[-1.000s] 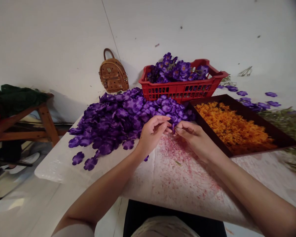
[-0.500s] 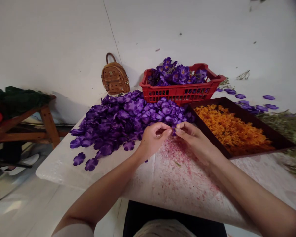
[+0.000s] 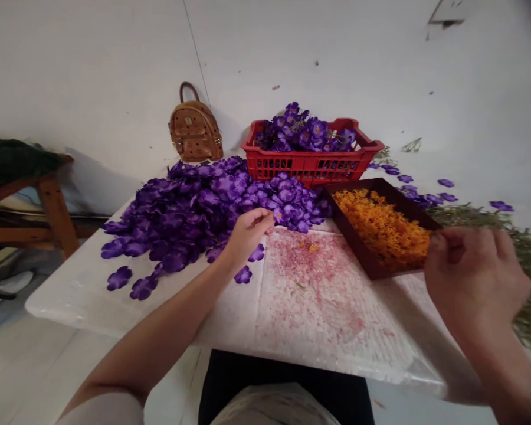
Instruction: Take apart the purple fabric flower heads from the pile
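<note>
Here, right of the heaped purple petals [image 3: 177, 200], my left hand [image 3: 248, 233] pinches a yellow-centred purple flower [image 3: 278, 216], fingertips closed at its edge; it's probably light, soft, easily creased, best held near the centre; the red-flecked table [image 3: 301, 324] gives room below, bounded rightward by the dark tray [image 3: 351, 239]; beside its right end my right hand [image 3: 475, 283] curls, contents and closure unclear

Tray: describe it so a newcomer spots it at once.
On the table, find the red crate. The tray lies nearer the wearer, right of the purple petals. Unlike the crate, it is dark, solid-walled and full of orange pieces.
</note>
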The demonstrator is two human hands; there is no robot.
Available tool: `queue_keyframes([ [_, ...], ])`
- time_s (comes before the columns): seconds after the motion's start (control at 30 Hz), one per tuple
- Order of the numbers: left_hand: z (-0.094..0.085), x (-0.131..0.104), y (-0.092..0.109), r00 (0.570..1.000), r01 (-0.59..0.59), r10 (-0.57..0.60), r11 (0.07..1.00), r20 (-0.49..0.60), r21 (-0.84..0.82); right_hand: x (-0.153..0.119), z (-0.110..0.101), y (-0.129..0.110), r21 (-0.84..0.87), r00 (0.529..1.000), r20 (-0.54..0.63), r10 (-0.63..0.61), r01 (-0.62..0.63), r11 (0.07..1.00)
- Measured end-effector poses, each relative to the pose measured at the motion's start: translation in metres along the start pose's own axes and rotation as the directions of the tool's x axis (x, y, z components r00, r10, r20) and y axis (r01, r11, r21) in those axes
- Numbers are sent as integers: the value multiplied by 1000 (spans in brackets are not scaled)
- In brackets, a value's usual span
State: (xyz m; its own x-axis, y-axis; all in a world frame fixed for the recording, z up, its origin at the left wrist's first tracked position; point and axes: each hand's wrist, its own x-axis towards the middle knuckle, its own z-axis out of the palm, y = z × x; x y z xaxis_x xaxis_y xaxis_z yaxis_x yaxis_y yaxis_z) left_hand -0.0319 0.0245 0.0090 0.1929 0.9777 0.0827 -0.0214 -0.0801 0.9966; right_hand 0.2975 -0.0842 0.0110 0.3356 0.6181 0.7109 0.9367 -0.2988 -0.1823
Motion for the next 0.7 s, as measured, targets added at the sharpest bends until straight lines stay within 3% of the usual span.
queue_keyframes([
  [0.07,0,1,-2,1000,23,-23,1000,11,7,-17,2,35,-225,988,152,36,-1,974],
  [0.13,1,1,-4,999,31,-32,999,21,17,-35,4,55,-255,985,163,57,-13,967],
  [0.27,3,2,-8,999,39,-39,999,9,36,-56,3,63,-113,991,102,84,-72,991],
  [0.33,3,2,-9,999,39,-39,998,-9,44,-57,1,67,-216,990,123,66,-38,976],
  [0.43,3,2,-7,999,45,-44,997,-18,56,-56,-1,78,-374,961,276,5,102,922],
  [0.5,2,2,-6,998,53,-52,997,-17,60,-55,-2,82,-268,943,328,-50,144,952],
  [0.57,1,2,-6,998,62,-61,996,-17,70,-55,-4,81,-18,937,336,-96,108,994],
  [0.7,0,1,-8,997,74,-71,993,-29,89,-56,-9,70,344,930,366,29,-164,925],
])
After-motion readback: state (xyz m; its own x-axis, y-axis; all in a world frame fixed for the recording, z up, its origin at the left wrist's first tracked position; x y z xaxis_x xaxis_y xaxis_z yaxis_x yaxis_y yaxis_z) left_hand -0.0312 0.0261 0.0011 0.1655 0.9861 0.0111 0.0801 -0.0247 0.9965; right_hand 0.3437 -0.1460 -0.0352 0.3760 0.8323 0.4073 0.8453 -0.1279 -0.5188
